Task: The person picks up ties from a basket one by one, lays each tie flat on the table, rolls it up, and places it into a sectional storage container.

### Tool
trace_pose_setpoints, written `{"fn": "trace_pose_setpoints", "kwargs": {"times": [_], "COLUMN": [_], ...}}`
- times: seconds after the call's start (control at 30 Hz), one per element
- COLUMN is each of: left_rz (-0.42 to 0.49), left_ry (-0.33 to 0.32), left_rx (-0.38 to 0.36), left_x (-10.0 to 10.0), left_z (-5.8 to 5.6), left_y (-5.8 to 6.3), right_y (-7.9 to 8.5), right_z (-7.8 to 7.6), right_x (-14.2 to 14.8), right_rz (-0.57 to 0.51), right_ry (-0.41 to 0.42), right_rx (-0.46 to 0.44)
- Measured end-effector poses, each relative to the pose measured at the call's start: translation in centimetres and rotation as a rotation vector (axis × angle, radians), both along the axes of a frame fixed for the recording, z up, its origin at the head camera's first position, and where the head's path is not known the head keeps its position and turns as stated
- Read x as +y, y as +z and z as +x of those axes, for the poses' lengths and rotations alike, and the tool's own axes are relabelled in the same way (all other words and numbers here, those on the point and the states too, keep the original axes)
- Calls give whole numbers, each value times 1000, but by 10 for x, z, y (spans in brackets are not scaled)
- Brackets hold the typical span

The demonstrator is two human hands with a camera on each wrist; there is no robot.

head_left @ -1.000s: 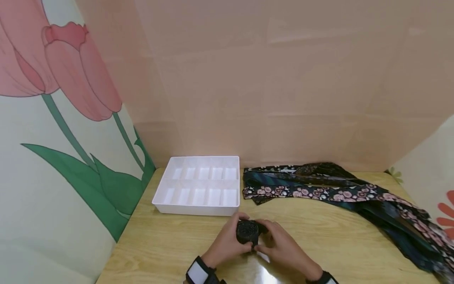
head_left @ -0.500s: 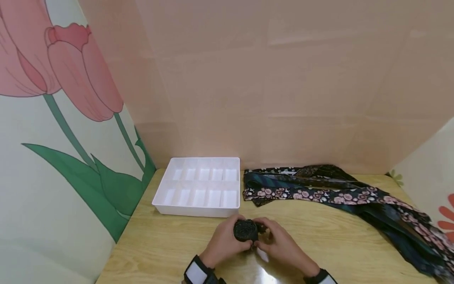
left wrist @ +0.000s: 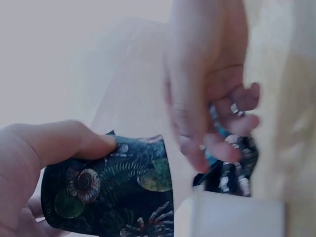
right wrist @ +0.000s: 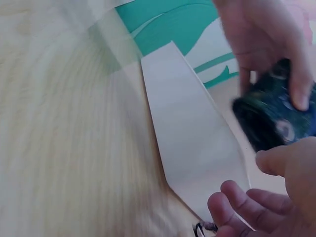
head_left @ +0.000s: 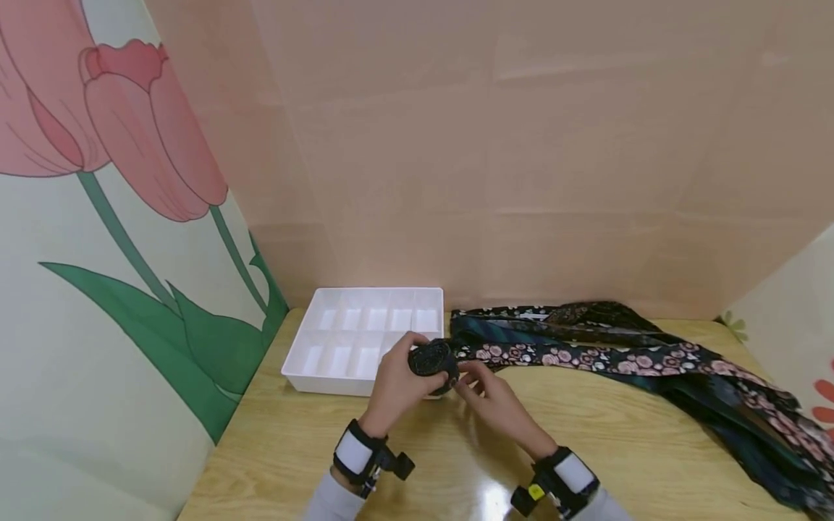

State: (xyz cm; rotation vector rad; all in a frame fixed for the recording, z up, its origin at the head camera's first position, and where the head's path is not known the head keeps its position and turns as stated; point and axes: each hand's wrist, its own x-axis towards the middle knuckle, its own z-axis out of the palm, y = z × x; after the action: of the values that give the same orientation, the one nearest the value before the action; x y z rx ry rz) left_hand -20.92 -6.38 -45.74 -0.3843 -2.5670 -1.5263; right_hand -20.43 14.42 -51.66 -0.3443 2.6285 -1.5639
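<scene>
My left hand [head_left: 399, 376] grips a rolled-up dark necktie [head_left: 428, 359], its spiral end facing up in the head view. It is raised over the front right corner of the white divided tray [head_left: 319, 383]. In the left wrist view the rolled necktie [left wrist: 118, 192] shows a print of shells and ferns, with the left thumb [left wrist: 94, 143] pressed along its edge. My right hand [head_left: 498, 409] is just right of the roll, fingers loosely bent and holding nothing. In the right wrist view its thumb [right wrist: 276, 160] overlaps the roll's lower edge.
Several long neckties [head_left: 625, 358], floral and dark striped, lie bunched from beside the tray to the table's right edge. Behind the wooden table [head_left: 260, 441] rises a tan backdrop [head_left: 495, 181]. A tulip-printed sheet [head_left: 150, 239] hangs at the left.
Both hands have moved forward from the front of the table, the left carrying the rolled necktie up to the tray's corner. My right hand has let go of the roll.
</scene>
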Motion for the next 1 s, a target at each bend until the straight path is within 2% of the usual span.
{"fn": "trace_pose_setpoints", "kwargs": {"times": [0.2,0.47,0.63,0.77,1.0], "left_rz": [32,5,6,7,16], "left_ry": [55,101,142,188,250], "left_rx": [18,40,45,37,-38], "left_x": [2,11,17,20,25], "left_z": [-36,-75,-97,-112,-127], "left_y": [18,29,29,23,10], "right_y": [-3,-9,-8,-5,-1], "right_z": [-17,-24,-23,-21,-20], "right_x": [-21,-34,-33,-33,-32], "right_rz": [-20,-32,-52,-62,-72], "right_ry": [-53,-31,-24,1,40], "right_rx": [-79,-123,-151,-162,-140]}}
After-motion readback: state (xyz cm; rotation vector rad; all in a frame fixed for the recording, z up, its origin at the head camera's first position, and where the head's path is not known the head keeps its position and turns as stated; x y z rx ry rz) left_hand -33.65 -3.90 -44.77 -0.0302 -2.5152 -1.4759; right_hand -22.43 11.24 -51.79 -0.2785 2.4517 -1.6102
